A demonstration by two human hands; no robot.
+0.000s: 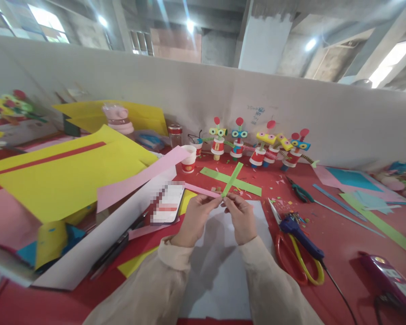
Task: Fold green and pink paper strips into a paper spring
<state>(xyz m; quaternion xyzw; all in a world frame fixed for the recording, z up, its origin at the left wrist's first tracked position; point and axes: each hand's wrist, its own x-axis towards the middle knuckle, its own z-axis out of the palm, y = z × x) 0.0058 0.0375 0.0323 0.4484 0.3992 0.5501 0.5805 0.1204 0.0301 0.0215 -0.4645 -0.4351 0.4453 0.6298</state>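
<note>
Above a white sheet [219, 262], my two hands meet at the joined ends of two paper strips. My left hand [199, 214] pinches the end of a pink paper strip [201, 190], which points away to the left. Between the fingers of my right hand [239, 216] is the end of a green paper strip [233, 177], which slants up and away. The fingertips cover the place where the strips cross. Beyond them, a loose green strip [250, 185] lies on the red table.
Scissors [292, 257] and a blue glue gun [302, 237] lie right of the sheet, with pliers [299, 192] beyond. A phone [169, 203] and yellow card [71, 176] are left. Several paper-cup figures [237, 144] and stacked cups [188, 160] stand along the back wall.
</note>
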